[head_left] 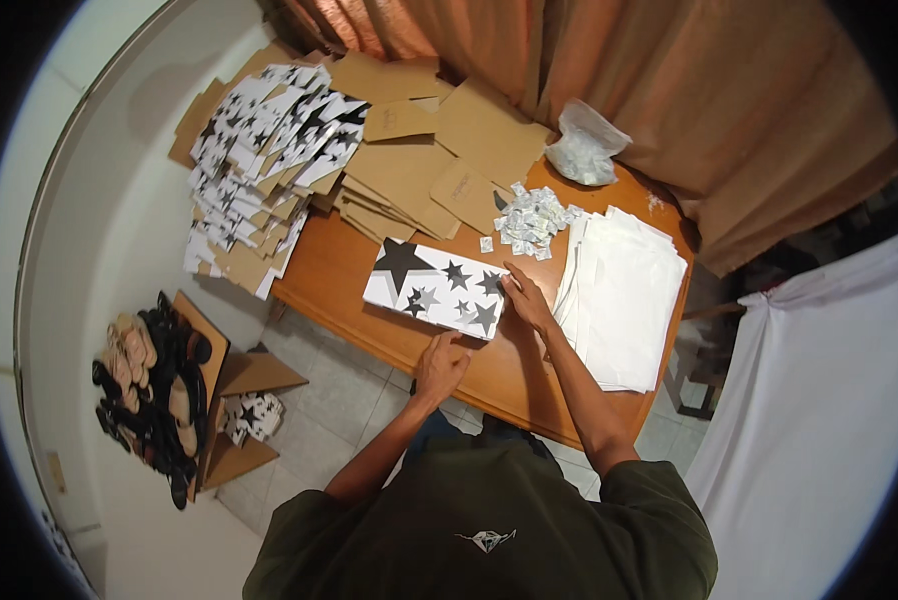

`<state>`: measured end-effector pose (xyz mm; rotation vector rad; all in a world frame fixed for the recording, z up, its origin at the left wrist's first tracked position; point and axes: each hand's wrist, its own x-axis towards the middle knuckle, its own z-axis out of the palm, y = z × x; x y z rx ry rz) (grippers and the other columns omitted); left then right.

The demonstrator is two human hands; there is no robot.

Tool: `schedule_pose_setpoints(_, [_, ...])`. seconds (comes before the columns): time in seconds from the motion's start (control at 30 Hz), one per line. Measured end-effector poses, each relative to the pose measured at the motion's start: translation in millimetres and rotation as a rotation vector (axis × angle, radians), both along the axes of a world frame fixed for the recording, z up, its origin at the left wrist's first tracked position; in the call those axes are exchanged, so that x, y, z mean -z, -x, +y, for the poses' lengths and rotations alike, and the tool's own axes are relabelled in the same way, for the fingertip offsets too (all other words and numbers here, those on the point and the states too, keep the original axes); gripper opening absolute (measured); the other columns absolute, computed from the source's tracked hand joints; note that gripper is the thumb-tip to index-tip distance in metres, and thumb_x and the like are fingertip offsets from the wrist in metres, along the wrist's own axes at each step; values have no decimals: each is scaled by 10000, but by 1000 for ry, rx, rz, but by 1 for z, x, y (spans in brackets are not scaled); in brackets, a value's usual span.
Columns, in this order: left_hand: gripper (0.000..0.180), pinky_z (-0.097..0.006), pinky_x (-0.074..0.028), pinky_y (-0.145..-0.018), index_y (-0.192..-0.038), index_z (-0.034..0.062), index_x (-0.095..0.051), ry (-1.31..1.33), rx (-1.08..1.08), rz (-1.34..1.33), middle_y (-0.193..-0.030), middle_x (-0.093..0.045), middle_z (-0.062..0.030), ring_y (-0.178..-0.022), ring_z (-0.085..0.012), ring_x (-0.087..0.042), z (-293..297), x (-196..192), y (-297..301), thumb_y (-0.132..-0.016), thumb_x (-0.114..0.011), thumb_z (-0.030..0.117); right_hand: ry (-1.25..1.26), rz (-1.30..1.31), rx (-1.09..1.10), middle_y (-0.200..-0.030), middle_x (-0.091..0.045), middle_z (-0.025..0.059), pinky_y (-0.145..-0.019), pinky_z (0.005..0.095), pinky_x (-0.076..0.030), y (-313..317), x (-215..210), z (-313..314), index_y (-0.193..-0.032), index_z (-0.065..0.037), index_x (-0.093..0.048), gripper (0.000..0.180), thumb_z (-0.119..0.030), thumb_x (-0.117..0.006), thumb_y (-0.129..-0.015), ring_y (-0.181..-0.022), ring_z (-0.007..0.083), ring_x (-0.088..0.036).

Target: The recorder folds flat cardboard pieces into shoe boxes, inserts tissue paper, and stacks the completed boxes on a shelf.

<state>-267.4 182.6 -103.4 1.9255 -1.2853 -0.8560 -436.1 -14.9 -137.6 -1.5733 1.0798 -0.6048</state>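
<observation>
A closed white shoe-type box (439, 285) with black and grey stars lies flat on the wooden table in front of me. At its right end, my right hand (529, 300) rests its fingers against the corner and side. My left hand (441, 368) is by the front long side, over the table's near edge, fingers loosely bent and apart; whether they touch the box is hard to tell. Just beyond the box is a pile of small clear sachets (534, 222). To its right lies a stack of white paper sheets (624, 300).
Flat brown cardboard pieces (394, 175) and a heap of star-printed cardboard (259, 150) cover the table's far left. A plastic bag (584, 145) holds more sachets at the back. Left of the table, shoes (159, 380) sit on an open cardboard box (254, 375). Brown curtains (649, 80) hang behind.
</observation>
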Motion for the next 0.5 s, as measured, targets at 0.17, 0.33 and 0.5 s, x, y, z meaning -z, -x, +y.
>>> schedule_pose_setpoints(0.17, [935, -500, -384, -1125, -1478, -24, -296, 4, -147, 37, -1420, -476, -341, -1333, -491, -461, 9, 20, 46, -791, -850, 282, 9, -130, -64, -1149, -697, 206, -932, 345, -499, -1, 13, 1, -1487, 14, -482, 632, -432, -567, -1047, -1034, 258, -657])
schedule_pose_setpoints(0.33, [1162, -470, -310, -1203, -1590, -33, -119, 101, -321, -36, -1566, -319, -309, -1471, -411, -333, 24, 11, 73, -781, -887, 291, 163, -142, -241, -1363, -596, 196, -1009, 334, -466, 16, 4, 17, -1517, -12, -457, 685, -382, -665, -980, -1208, 260, -587])
schedule_pose_setpoints(0.5, [1242, -490, -296, -1209, -1616, -38, 6, 269, -416, -12, -1601, -264, -335, -1473, -463, -327, 59, -4, 55, -801, -875, 280, 223, -65, -494, -1368, -529, 188, -1126, 396, -391, 17, -26, 51, -1580, -57, -375, 863, -301, -785, -861, -1292, 315, -524])
